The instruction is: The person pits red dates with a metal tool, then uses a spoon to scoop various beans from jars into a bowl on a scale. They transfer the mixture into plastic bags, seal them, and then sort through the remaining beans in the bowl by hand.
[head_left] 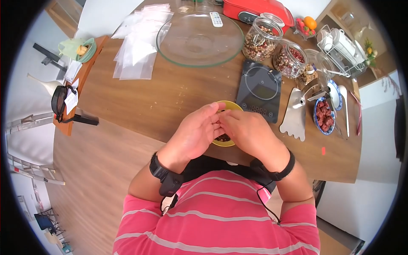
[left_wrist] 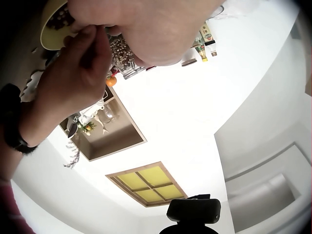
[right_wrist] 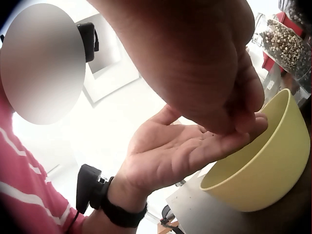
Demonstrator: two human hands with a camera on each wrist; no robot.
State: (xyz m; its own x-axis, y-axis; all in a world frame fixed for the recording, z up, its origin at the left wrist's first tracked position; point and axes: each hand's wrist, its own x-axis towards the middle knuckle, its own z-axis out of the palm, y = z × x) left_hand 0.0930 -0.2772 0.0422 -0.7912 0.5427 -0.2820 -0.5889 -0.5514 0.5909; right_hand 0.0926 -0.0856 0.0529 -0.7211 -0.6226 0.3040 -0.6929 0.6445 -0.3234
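My left hand (head_left: 195,132) is held palm up at the near side of a yellow bowl (head_left: 230,105), its fingers nearly straight and reaching over the rim. Small dark specks show on that palm in the right wrist view. My right hand (head_left: 251,132) comes across from the other side, fingers bent, with its fingertips right at the left fingers; what they may pinch is hidden. Dark brown grains (head_left: 223,137) lie in the bowl, partly covered by both hands. In the right wrist view the bowl's smooth outer wall (right_wrist: 265,183) stands below the left fingertips.
Beyond the bowl lies a black kitchen scale (head_left: 258,91). A metal scraper (head_left: 294,117) and a bowl of dark red pieces (head_left: 324,117) are at right. Glass jars (head_left: 260,40), a large glass plate (head_left: 199,42) and clear plastic bags (head_left: 138,55) stand farther back. Crumbs dot the table.
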